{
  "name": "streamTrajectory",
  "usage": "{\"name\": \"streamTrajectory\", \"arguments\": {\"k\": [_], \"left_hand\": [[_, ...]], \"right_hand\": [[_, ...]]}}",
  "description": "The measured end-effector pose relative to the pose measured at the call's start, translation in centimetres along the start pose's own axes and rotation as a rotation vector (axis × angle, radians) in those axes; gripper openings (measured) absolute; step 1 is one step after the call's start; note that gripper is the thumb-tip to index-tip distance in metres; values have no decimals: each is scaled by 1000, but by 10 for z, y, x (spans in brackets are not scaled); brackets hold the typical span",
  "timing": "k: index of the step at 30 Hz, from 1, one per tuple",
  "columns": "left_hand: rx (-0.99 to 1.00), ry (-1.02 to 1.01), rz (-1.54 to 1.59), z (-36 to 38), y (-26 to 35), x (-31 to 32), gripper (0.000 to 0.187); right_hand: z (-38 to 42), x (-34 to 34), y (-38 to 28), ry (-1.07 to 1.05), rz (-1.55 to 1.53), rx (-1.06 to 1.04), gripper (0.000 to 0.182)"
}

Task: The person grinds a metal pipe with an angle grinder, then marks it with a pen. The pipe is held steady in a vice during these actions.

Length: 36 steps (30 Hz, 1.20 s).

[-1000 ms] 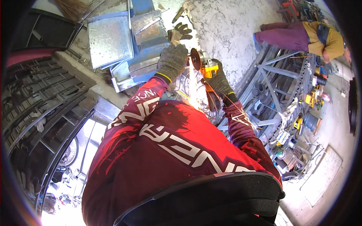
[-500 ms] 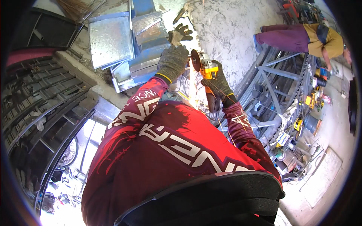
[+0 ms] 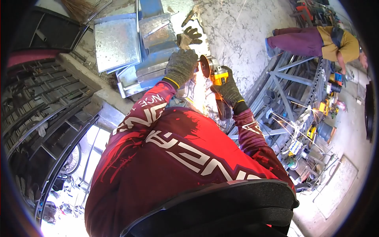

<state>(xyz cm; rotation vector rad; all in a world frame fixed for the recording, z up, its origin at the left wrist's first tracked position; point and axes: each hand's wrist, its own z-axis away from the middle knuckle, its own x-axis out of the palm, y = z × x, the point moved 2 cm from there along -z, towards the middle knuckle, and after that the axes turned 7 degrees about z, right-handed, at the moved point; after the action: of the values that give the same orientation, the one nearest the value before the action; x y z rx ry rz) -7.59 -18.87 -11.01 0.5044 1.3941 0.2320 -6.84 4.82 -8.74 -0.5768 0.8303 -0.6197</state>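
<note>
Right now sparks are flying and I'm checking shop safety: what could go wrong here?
1. The left hand steadies the sheet metal right beside the spinning disc of the angle grinder; a slip or kickback could reach the glove.
2. Sparks spray toward the red sleeve and could burn it.
3. Another person stands nearby, within possible range of sparks or disc fragments.

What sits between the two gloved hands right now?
In the head view, the dark grinding disc of the yellow angle grinder lies between the left gloved hand and right gloved hand, with a bright glare just below it.
</note>
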Motion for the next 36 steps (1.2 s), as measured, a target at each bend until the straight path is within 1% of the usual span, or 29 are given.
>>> {"name": "streamTrajectory", "arguments": {"k": [1, 2, 4, 5, 7, 9, 11, 13, 14, 16, 19, 24, 26, 27, 29, 31, 34, 35, 36], "left_hand": [[13, 0, 3, 1, 0, -2, 38], [25, 1, 5, 1, 0, -3, 38], [19, -15, 7, 0, 0, -3, 38], [13, -32, 10, -1, 0, -2, 39], [13, -32, 11, -2, -1, -1, 39], [14, -32, 13, -1, -1, 2, 40], [23, 11, -3, -1, -2, 4, 40], [24, 24, 1, 0, -2, 5, 40], [24, 37, 6, 0, -2, 5, 41], [27, 25, 1, 0, -1, 5, 40], [25, 44, -10, 0, -2, 2, 41], [40, 84, -34, 0, -3, 7, 40], [14, 73, 21, -1, -1, 1, 24], [20, 77, 15, -2, -2, 2, 24], [62, 140, -7, 1, -4, 7, 36], [67, 157, -13, 2, -5, 7, 34], [73, 146, 17, 6, -2, -1, 29], [67, 159, 52, 9, 1, -8, 29], [62, 169, 86, 14, 3, -13, 29]], "right_hand": [[0, -1, 2, -26, -21, 49, 100], [-1, 1, 4, -25, -20, 48, 100], [0, 3, 6, 52, 44, -57, 99], [0, 3, 7, 52, 44, -58, 99], [0, 4, 9, -1, -111, -34, 94], [0, 5, 15, -2, -115, -62, 96], [0, 4, 11, -3, -118, -92, 98], [2, 1, 5, 14, 42, -56, 98], [2, 0, 1, 15, 42, -56, 98], [1, -1, -6, 12, 143, 57, 96], [0, 1, -13, 27, 64, -2, 98], [-3, -3, -8, -4, 63, 0, 97], [-5, 0, -3, 24, 111, -25, 98], [-4, -1, 0, 52, 190, -20, 100], [5, -3, 2, 56, 165, -24, 100], [15, -1, 3, 62, 87, -66, 101], [30, 1, 17, 87, -147, 25, 95], [37, 3, 16, 143, -198, -1, 91], [42, 5, 24, 155, -226, 3, 91]]}}
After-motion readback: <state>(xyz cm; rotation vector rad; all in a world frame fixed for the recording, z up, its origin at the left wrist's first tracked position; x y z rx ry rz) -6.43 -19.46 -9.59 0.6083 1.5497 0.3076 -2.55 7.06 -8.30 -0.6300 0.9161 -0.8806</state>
